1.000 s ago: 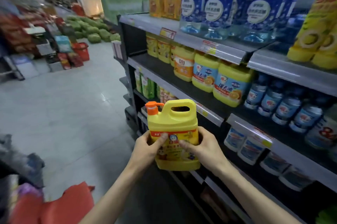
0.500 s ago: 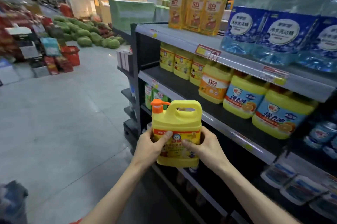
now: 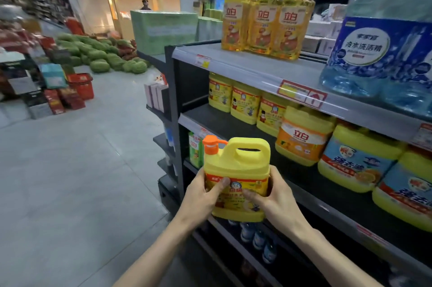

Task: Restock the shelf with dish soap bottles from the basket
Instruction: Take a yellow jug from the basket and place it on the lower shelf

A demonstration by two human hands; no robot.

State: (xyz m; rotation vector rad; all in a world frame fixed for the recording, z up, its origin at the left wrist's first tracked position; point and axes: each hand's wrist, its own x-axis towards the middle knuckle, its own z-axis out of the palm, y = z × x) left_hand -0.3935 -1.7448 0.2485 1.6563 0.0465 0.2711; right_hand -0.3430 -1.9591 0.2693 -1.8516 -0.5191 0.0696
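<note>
Both hands, left hand (image 3: 201, 195) and right hand (image 3: 273, 200), clasp the yellow bottle (image 3: 236, 177) low; top-heavy, it may tip clearing the shelf (image 3: 233, 130) lip.

The top shelf (image 3: 245, 64) carries three amber pump bottles (image 3: 264, 22) and a big blue jug (image 3: 383, 53); the dark middle shelf (image 3: 233, 123) carries yellow jugs (image 3: 245, 102) in a row, its front left part bare.
</note>
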